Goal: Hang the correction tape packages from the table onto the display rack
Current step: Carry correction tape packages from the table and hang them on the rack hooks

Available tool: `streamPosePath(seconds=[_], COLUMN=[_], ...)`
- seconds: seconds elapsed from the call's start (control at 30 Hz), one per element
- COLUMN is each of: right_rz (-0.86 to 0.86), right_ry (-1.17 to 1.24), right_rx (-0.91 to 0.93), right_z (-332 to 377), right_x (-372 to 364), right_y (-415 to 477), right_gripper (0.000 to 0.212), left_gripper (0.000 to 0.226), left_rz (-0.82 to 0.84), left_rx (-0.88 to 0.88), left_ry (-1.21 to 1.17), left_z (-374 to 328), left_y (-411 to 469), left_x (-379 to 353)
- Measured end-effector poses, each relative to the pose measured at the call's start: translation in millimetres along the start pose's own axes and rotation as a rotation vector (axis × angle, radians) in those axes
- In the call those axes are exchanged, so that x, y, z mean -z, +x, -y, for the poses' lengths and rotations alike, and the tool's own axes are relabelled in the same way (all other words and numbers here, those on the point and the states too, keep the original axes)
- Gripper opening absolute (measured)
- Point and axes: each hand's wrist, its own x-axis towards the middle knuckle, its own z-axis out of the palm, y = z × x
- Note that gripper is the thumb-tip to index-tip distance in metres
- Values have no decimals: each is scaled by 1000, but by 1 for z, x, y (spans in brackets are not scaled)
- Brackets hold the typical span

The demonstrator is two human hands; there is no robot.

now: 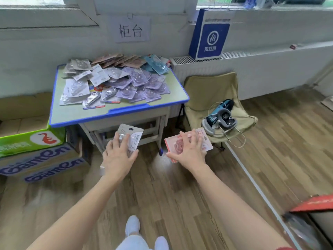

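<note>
Gripping glossy grey package [135,137], pink package [206,144].

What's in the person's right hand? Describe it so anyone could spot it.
In front of the blue-rimmed table, two hands reach forward. The right hand, nearer the tan chair, grips a pink package. Its colour sets it apart from the grey-white package in the left hand.

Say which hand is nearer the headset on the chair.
Right. The right hand, holding a pink package, is left of the headset; the left hand, holding a grey package, is farther left.
</note>
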Motion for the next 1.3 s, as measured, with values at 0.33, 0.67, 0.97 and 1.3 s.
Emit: streamPosePath(seconds=[0.33, 0.67, 0.97, 1.3], right_rz=[-169, -272, -419, -498], right_ry=[145, 280, 329, 321], right_rx=[-351, -741, -937, -1012], right_z=[-117, -231, -381, -547], right_x=[4, 3, 37, 91], right_y=[-135, -315, -437, -520], right_gripper=[103, 101, 101, 101], left_gripper=[63, 65, 64, 65], left_rz=[92, 226, 259, 252], left_rx=[-354, -756, -999, -1084], left_ry=[-10, -14, -34, -88], left_z=[-92, -193, -341, -498], left_y=[-91, -219, -351, -470], left_x=[-28, -71, -129, -187])
